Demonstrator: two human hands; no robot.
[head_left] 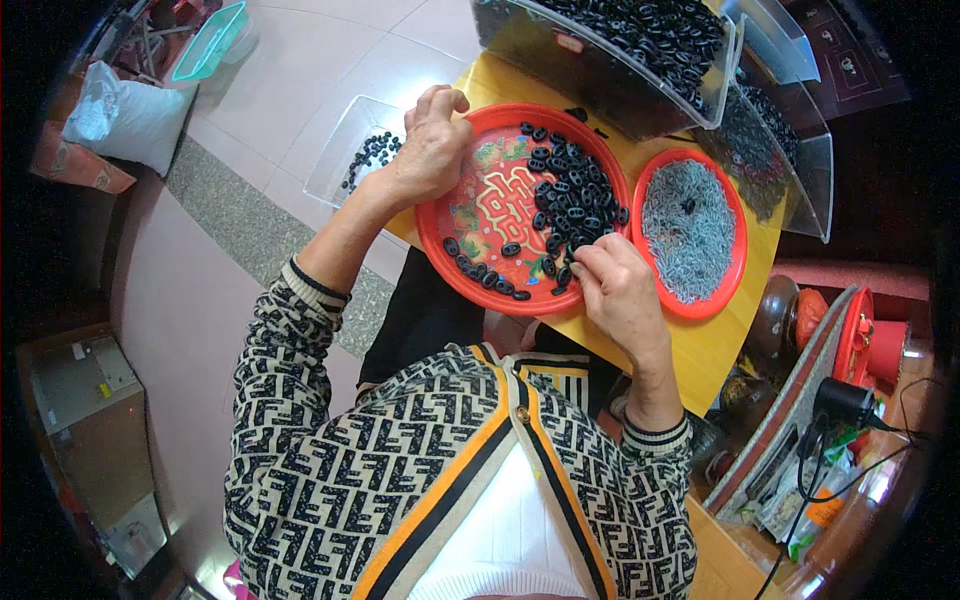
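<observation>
A round red tray (pixel 455 262) with a gold pattern carries many small black oval pieces (pixel 570 185), each with two holes, heaped on its right side. A short row of them lies along its lower left edge. At the tray's lower right rim, my right hand (pixel 622 300) pinches one of these pieces between thumb and fingers. My left hand (pixel 432 150) is raised over the tray's left rim, its fingers curled in; whatever they hold is hidden. Below it stands a clear plastic box (pixel 335 165) with several black pieces inside.
A red oval dish (pixel 740 245) of grey screws (pixel 685 230) sits right on the yellow table (pixel 700 350). Behind rises a large clear bin (pixel 600 75) full of black pieces, beside another clear bin (pixel 815 185). A white sack (pixel 135 120) stands far left; cables (pixel 815 470) hang at right.
</observation>
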